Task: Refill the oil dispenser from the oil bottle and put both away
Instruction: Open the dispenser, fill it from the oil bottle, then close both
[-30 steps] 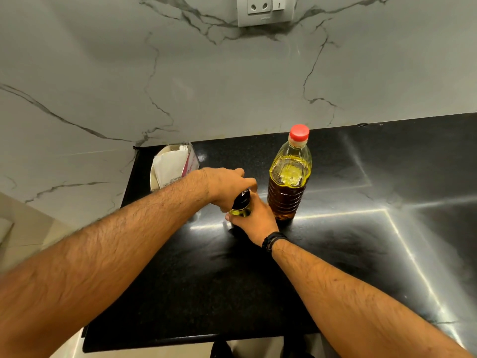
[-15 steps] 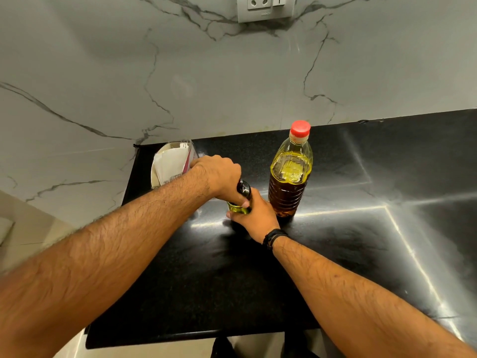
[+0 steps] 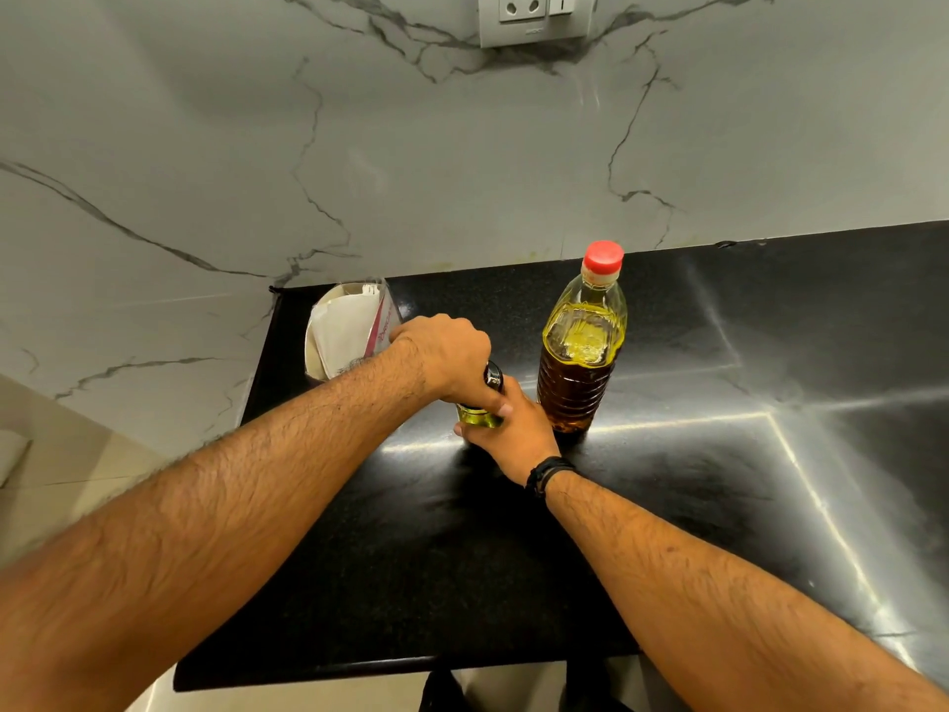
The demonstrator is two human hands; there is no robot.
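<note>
Since a second ago the left hand [image 3: 447, 359] has rolled further over the black cap of the oil dispenser [image 3: 480, 414], fingers closed on it. Right hand [image 3: 513, 429] wraps its body. Dispenser stands mid-counter [image 3: 719, 454], just beside the red-capped oil bottle [image 3: 583, 346] toward the back edge.

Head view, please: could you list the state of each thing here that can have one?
oil bottle: upright on the countertop, red cap on, partly full.
oil dispenser: standing on the countertop, black top on, some oil inside.
left hand: closed over the dispenser's top.
right hand: wrapped round the dispenser's body.
paper carton: open, papers inside.
wall socket: nothing plugged in.
</note>
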